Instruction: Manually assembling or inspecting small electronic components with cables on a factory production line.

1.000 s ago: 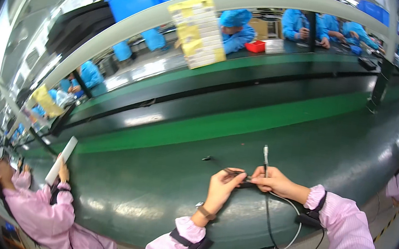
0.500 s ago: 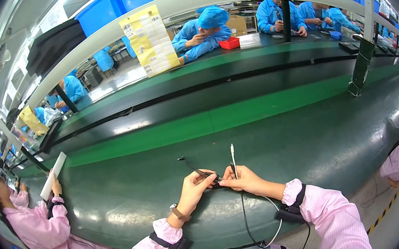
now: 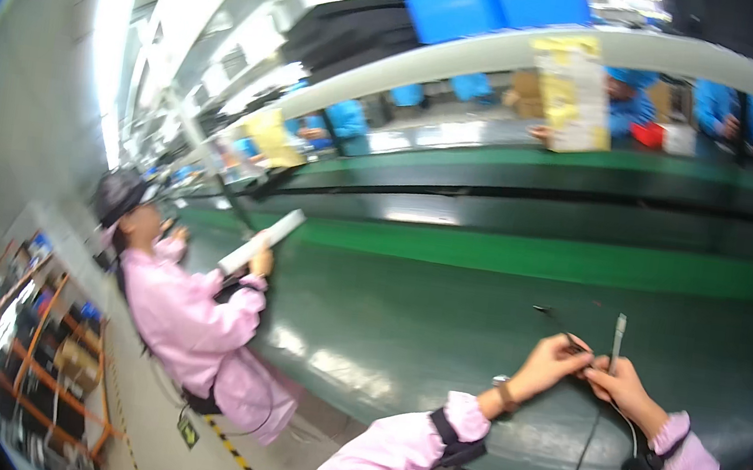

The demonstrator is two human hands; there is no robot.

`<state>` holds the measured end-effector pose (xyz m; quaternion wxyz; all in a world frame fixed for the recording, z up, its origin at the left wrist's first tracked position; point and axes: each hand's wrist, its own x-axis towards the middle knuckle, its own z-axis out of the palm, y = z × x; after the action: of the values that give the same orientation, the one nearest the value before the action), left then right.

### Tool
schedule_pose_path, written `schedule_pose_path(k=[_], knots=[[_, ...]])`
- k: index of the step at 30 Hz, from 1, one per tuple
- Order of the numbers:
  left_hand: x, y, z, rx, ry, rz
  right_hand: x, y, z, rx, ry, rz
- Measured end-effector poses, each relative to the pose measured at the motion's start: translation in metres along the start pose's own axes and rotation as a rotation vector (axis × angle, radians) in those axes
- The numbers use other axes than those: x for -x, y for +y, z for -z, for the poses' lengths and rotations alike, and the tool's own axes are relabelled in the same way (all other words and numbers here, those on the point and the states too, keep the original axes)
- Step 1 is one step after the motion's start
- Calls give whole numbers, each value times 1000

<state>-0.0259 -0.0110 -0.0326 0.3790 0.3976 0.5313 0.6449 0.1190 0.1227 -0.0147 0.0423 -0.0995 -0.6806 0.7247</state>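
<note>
The person's left hand (image 3: 558,365) pinches a thin black cable with a small dark tip (image 3: 543,309). Just beside it at three o'clock, the right hand (image 3: 623,386) grips a slim white cable with a stick-like, straight metallic-looking plug (image 3: 619,334); motion blur hides whether the cables touch. The black tip points to eleven o'clock from the left hand, the nearer one; the white plug's long axis stands near twelve above the right. Pale and dark loops hang towards six o'clock. All this is over a dark-green desk (image 3: 439,337). At nine o'clock, a pink-smocked co-worker (image 3: 184,305) holds a long white bar (image 3: 263,241).
</note>
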Motion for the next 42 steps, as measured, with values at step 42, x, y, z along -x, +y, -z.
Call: schedule_pose_path(k=[42], knots=[[2, 4, 6, -97, 15, -143, -11, 7, 2, -352, 5, -76]])
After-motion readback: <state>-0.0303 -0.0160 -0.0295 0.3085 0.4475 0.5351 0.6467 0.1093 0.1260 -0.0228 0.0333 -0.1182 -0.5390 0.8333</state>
